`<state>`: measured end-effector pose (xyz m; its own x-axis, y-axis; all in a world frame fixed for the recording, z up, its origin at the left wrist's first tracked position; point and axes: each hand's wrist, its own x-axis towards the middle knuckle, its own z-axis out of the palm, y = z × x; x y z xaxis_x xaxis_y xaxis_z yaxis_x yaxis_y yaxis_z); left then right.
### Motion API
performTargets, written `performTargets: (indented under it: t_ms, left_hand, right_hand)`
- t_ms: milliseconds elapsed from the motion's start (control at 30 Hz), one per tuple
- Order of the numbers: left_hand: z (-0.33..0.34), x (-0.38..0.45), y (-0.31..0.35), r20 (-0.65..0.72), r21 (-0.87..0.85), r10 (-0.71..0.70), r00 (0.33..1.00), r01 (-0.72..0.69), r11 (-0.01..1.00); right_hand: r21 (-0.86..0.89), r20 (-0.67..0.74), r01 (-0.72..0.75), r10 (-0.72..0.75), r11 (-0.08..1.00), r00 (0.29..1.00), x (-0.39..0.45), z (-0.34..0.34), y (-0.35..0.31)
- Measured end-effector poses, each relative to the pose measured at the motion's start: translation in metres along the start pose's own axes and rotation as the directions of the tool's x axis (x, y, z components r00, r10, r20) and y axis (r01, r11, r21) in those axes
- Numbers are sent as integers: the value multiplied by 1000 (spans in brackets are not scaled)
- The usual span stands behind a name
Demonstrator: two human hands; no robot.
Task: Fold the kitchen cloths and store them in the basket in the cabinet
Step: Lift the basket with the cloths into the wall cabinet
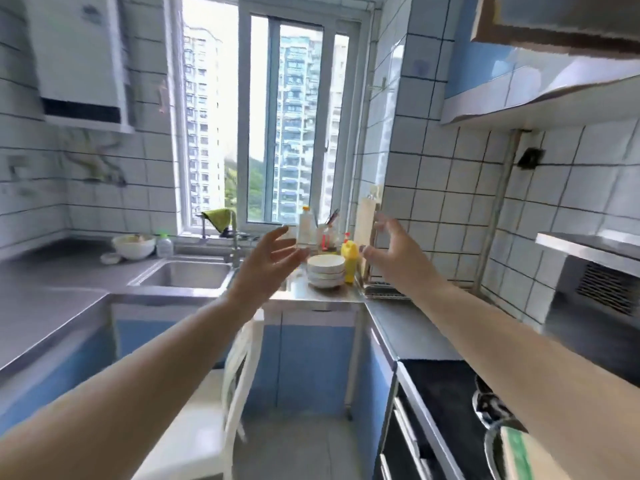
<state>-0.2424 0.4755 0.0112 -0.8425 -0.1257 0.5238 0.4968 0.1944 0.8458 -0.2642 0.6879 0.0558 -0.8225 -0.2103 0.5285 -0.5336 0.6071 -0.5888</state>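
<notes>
While both arms stretch out into the middle of the frame, the left hand (268, 259) and right hand (394, 249) are held up in the air, palms roughly facing each other, fingers spread and relaxed, so each grip is released and holding nothing. The only cloth I can spot is a green cloth (218, 216) draped over the tap (235, 249) at the sink (183, 273), left of centre below the window. A stack of white bowls (326, 273) sits on the steel worktop (311, 294) between the hands, just beside a yellow bottle (349, 256). Can't see any basket here.
</notes>
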Motion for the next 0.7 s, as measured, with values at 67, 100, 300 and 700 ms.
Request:
performTargets:
  t_ms: [67,100,300,700]
  left_hand:
    - [-40,-21,-7,-40,91,-16,999,20,996]
    - [-67,-35,-11,-70,130,-37,997,46,990]
    - [-207,-115,-20,-257,266,-139,956,208,941]
    - [-495,-234,-46,-634,286,-242,735,513,809]
  right_hand:
    - [57,87,6,-11,998,996,-4,37,-11]
    - [77,140,9,-20,997,990,-8,61,-21]
    - [188,345,39,-103,981,933,-23,185,-85]
    - [363,548,29,-239,931,801,-76,439,-280]
